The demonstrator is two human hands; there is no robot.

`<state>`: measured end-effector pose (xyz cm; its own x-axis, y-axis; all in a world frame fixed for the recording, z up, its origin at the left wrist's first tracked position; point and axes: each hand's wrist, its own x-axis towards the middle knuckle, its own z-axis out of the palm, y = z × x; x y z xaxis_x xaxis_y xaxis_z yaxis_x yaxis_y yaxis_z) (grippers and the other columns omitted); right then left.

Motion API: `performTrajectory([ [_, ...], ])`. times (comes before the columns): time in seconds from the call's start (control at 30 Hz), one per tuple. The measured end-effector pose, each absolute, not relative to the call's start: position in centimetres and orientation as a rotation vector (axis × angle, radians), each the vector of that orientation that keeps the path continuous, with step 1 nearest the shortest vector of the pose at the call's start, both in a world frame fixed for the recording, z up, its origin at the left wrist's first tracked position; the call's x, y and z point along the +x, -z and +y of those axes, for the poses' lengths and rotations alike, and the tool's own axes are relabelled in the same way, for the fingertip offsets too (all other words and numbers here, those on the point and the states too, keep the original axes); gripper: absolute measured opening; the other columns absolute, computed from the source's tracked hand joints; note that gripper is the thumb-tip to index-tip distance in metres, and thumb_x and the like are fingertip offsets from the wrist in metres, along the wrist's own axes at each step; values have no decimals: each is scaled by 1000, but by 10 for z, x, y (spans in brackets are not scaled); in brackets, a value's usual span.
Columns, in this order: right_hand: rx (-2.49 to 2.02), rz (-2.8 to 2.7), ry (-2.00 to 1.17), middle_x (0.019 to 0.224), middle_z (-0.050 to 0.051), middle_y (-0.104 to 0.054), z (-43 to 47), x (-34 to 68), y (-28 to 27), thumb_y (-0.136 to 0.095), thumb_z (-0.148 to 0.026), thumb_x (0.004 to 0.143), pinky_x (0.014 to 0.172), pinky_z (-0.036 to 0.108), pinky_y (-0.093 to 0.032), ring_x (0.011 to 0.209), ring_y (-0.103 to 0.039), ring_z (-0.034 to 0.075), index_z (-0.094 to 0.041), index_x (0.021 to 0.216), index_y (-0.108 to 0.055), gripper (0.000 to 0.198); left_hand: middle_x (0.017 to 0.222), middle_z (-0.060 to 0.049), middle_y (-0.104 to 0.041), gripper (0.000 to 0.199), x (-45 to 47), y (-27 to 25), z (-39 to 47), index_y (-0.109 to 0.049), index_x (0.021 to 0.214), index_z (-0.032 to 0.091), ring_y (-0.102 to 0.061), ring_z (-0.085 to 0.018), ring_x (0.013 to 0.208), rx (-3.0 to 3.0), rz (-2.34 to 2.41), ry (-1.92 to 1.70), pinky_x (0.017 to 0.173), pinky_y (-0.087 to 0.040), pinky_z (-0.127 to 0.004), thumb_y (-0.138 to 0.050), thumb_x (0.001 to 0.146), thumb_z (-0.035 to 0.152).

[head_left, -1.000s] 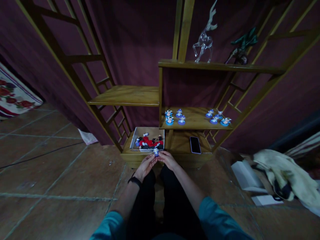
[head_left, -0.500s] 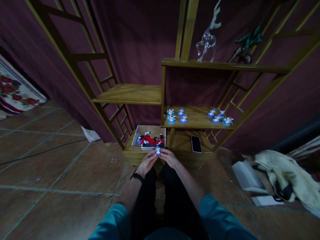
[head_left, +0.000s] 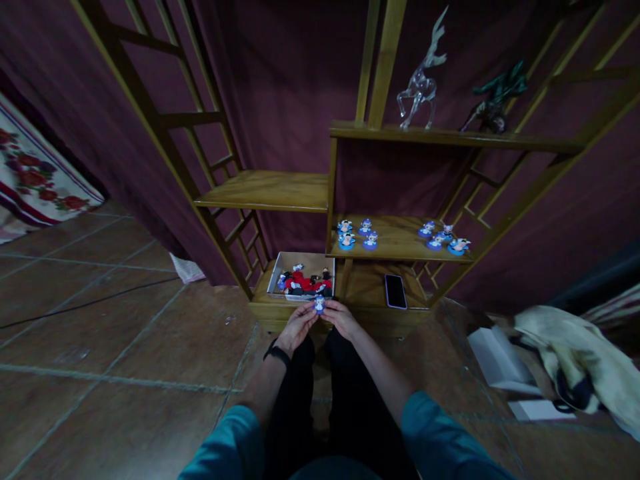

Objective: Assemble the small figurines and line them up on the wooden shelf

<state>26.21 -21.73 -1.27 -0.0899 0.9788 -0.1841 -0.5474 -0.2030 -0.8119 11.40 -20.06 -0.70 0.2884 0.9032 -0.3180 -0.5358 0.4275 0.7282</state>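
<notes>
Purple-and-white, the small figurine is held upright between left hand and right hand, each grip closed on one side by the fingertips, probably sparing its front. At eleven o'clock, an open box corrals loose toys; at one and two, standing figurines share a shelf, presumably for display.

The left hand and right hand held a small purple-and-white figurine upright between their fingers, near an open white cardboard box. Eight blue-based or purple-based figurines stood in two groups on a brown wooden shelf.
</notes>
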Motion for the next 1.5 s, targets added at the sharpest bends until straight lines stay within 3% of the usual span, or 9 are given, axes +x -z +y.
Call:
performTrajectory([
  [1.2,-932,-733,-1522,99,5,-65,-221,258,9,-75,-34,57,88,38,-42,96,-59,21,-20,90,-65,37,84,-5,-68,36,118,7,-201,-65,93,15,-62,-11,75,616,795,-1010,75,-47,-22,-73,59,5],
  [1.5,-1008,-993,-1214,94,2,-66,-219,253,10,-67,-38,67,90,35,-41,92,-58,21,-23,91,-64,28,90,-5,-69,38,118,0,-203,-67,94,18,-63,-12,80,641,814,-941,77,-46,-22,-73,59,5],
])
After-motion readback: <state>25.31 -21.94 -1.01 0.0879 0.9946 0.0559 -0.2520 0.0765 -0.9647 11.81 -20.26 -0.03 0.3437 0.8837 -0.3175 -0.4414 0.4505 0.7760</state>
